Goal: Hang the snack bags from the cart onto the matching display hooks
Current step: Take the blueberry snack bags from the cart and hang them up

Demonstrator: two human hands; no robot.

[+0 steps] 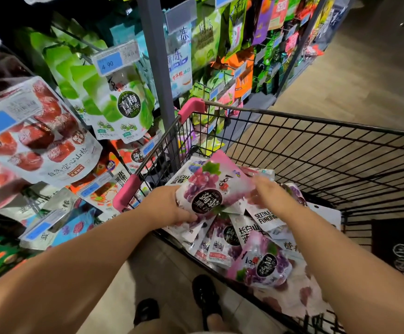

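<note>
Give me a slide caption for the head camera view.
Left hand grips a purple grape bag over the cart, right hand at the bag's edge.

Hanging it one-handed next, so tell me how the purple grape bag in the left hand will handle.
The grape bag looks glossy, so probably slippery. It bulges where the left hand has its grip: likely soft, weighty.
</note>
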